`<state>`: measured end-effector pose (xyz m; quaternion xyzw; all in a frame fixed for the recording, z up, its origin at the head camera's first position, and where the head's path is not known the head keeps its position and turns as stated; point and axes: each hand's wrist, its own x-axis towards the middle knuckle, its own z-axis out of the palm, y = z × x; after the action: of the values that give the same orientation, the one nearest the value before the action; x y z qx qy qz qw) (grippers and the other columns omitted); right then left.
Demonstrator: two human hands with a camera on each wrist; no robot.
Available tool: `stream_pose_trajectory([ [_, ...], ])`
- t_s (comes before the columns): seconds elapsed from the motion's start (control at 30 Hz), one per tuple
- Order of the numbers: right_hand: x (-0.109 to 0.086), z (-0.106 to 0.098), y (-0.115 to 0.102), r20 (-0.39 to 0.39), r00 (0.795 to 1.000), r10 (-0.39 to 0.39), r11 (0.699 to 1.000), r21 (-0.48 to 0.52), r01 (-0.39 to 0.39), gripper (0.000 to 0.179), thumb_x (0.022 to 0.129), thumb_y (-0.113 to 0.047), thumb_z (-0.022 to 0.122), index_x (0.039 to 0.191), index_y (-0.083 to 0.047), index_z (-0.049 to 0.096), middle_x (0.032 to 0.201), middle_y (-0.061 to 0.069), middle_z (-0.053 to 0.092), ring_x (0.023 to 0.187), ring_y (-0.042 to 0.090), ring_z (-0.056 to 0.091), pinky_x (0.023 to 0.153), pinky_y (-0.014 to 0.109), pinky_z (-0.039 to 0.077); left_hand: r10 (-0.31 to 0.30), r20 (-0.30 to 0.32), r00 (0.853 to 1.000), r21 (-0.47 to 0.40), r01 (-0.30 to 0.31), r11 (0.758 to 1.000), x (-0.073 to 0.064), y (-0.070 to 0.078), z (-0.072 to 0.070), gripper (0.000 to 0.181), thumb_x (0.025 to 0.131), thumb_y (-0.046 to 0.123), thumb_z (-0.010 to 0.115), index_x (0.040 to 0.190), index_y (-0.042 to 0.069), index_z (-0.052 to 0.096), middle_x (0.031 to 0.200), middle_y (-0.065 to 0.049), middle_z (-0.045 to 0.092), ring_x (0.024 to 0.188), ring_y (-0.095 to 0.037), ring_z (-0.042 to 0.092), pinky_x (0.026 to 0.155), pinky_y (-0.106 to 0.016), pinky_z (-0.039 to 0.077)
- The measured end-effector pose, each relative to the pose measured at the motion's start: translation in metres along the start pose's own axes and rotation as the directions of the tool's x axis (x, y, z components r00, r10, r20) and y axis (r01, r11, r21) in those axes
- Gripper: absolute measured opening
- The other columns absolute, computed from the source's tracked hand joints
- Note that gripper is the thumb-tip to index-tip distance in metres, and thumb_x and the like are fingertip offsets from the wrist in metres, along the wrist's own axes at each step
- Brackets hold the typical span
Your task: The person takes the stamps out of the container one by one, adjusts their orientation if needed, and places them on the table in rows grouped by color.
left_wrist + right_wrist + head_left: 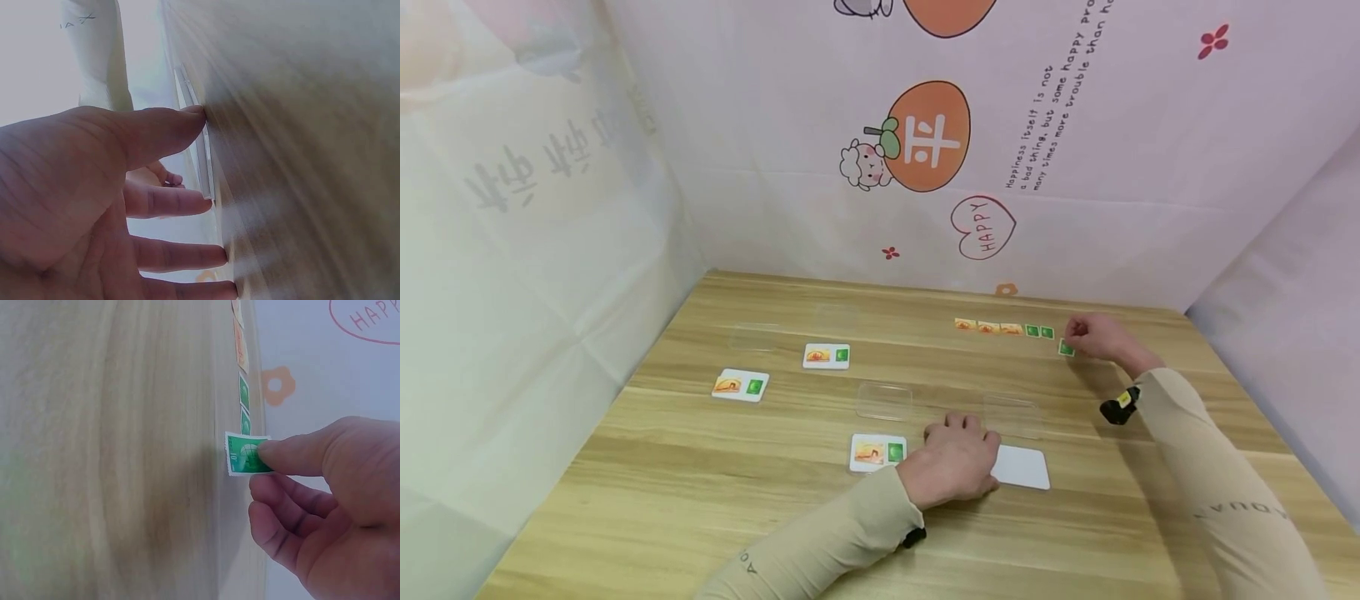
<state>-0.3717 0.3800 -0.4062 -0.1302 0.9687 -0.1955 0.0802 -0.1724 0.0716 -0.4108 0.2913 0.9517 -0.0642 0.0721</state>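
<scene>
My right hand (1097, 340) pinches a green postage stamp (245, 454) between thumb and fingers, just above the table's far right part. Beside it runs a row of orange stamps (988, 328) and two green stamps (1040, 332). Near the front, my left hand (953, 460) rests on the table with fingers fairly straight. Its thumb and index fingertip touch the left edge of a blank white card (1024, 467); the left wrist view shows that card (201, 147) edge-on. Left of this hand lies a card bearing an orange and a green stamp (877, 452), partly covered by the sleeve.
Two more stamped cards lie at the left, one nearer (741, 385) and one farther (826, 356). Clear plastic covers (884, 401) lie on the wooden table (760, 492) behind the cards. Printed cloth (790, 167) hangs along the table's back and sides.
</scene>
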Motion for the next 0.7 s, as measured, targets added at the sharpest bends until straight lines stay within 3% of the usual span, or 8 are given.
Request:
stream_pose_trajectory([
  [0.33, 0.008, 0.001, -0.006, -0.038, 0.999, 0.028, 0.999, -0.031, -0.029, 0.011, 0.090, -0.007, 0.055, 0.093, 0.003, 0.058, 0.089, 0.019, 0.065, 0.074, 0.022, 0.059, 0.064, 0.032, 0.047, 0.000, 0.003, 1.000, -0.002, 0.000, 1.000, 0.001, 0.000, 0.001, 0.051, 0.090, 0.062, 0.057, 0.128, 0.027, 0.056, 0.124, -0.004, 0.058, 0.113, -0.025, 0.054, 0.070, -0.042, 0.054],
  [0.7, 0.018, 0.010, 0.004, -0.068, 0.996, 0.059, 0.997, -0.041, -0.062, 0.013, 0.091, -0.008, 0.056, 0.094, 0.004, 0.060, 0.085, 0.016, 0.063, 0.073, 0.023, 0.056, 0.060, 0.030, 0.045, 0.007, -0.004, 1.000, -0.007, -0.007, 1.000, 0.000, -0.001, 0.001, 0.051, 0.091, 0.061, 0.056, 0.128, 0.026, 0.056, 0.123, -0.004, 0.058, 0.113, -0.026, 0.054, 0.071, -0.043, 0.053],
])
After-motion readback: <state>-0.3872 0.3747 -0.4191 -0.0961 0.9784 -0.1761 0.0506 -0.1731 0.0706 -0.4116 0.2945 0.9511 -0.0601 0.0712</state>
